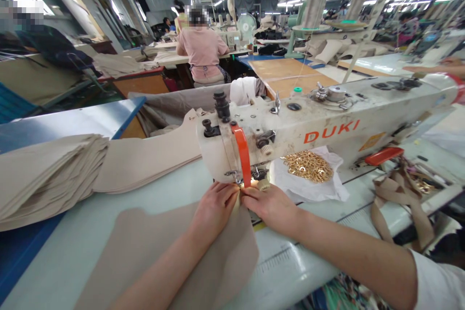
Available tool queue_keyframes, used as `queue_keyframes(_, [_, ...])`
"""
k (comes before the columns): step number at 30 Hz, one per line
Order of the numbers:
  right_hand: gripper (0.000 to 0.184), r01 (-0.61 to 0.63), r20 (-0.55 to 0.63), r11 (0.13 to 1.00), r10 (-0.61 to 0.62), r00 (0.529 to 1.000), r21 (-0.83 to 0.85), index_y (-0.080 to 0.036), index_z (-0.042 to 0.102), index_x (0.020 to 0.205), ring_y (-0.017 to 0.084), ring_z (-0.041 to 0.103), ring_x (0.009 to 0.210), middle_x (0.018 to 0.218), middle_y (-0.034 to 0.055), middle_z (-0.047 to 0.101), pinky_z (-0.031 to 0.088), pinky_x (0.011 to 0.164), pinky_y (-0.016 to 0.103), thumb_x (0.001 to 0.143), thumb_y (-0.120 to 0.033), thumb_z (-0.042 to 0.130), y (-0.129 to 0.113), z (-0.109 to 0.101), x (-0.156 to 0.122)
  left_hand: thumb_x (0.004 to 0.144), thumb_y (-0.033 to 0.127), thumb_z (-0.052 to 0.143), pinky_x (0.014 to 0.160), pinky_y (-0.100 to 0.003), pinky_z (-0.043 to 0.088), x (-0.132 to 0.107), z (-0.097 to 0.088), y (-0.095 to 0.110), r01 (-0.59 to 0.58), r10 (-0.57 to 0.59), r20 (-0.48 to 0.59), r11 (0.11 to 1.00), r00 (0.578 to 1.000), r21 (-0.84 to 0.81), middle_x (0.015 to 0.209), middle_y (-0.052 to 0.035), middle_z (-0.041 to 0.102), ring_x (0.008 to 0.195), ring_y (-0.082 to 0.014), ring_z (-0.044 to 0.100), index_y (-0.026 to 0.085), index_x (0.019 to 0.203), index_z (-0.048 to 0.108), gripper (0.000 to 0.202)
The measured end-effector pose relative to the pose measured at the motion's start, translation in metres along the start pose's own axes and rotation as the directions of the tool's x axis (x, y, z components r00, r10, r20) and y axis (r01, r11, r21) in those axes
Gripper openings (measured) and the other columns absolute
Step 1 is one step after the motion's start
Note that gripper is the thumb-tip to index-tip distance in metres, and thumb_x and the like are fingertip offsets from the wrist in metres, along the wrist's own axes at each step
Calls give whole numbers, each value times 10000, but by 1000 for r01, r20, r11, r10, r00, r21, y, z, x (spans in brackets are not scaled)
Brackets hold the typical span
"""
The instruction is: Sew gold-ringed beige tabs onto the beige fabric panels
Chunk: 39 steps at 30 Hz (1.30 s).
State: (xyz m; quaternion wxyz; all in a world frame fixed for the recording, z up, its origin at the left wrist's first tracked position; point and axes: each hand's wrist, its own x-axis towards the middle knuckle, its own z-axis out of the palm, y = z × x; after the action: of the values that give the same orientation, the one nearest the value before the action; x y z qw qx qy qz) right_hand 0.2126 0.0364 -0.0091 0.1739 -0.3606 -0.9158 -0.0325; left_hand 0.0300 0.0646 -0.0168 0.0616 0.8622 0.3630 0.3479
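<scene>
A beige fabric panel (160, 240) lies on the pale sewing table, its far edge under the head of a white sewing machine (290, 123). My left hand (215, 206) has its fingers bent and pressed onto the cloth just left of the needle area. From the right, my right hand (271, 206) pinches at the same edge, close to the presser foot. The fingertips of both hands nearly meet beneath the red guard (242, 155). The needle and whatever small piece may lie between the fingers are hidden.
Stacked beige panels (145, 160) lie at the left. Gold metal rings (308, 165) rest on white cloth (336, 186) behind my right hand. Beige straps (394, 198) hang at the table's right. A person in pink (203, 51) sits ahead. Tall thread cones (317, 0) stand behind the machine.
</scene>
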Motion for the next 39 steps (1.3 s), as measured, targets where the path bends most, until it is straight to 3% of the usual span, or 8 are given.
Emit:
queue_keyframes(6, [113,-18,-4,1000,18,1000,4,-140,621,964,201,593,972,1068,106,651,469,826,331,905,-145,524,0,1,-2,895,211,472,736,-329,549,0,-1,0,9,-10,4,1000,1000,16,831,-50,687,811,-188,629,206,851,660,193])
queue_keyframes(11, [94,45,-43,999,-45,998,1,-140,628,939,189,598,967,1027,78,671,472,826,308,898,-165,547,-2,-2,-6,914,215,444,754,-341,553,-1,-3,0,-25,24,34,999,999,39,848,-56,693,821,-187,627,191,871,668,229])
queue_keyframes(18, [104,107,-27,994,-106,994,37,-138,634,938,177,588,994,1006,66,668,455,901,294,899,-175,545,-2,1,-10,938,222,387,884,-402,536,-10,-9,6,-67,50,125,989,991,134,1038,-116,697,1004,-219,616,130,1040,650,297])
queue_keyframes(25, [100,114,-5,993,-114,993,27,-137,634,920,181,590,994,1000,77,668,456,903,301,899,-171,543,-1,1,-9,959,240,310,971,-368,496,-16,-10,8,-62,15,225,977,974,204,1169,-133,655,1127,-201,580,80,1126,611,380])
queue_keyframes(31, [103,92,13,995,-93,996,23,-142,629,888,191,597,979,1010,88,669,464,890,309,904,-174,532,-2,-1,-8,960,249,289,1028,-349,443,-20,-9,3,-37,-33,298,973,954,226,1262,-105,605,1213,-181,516,111,1178,592,399])
queue_keyframes(39, [77,75,23,997,-76,997,29,-119,632,886,200,604,980,1023,98,669,469,903,312,881,-156,565,-1,-1,-6,936,204,305,1030,-335,439,-17,-8,1,-77,-1,299,966,954,248,1231,-102,628,1202,-189,528,107,1167,604,390])
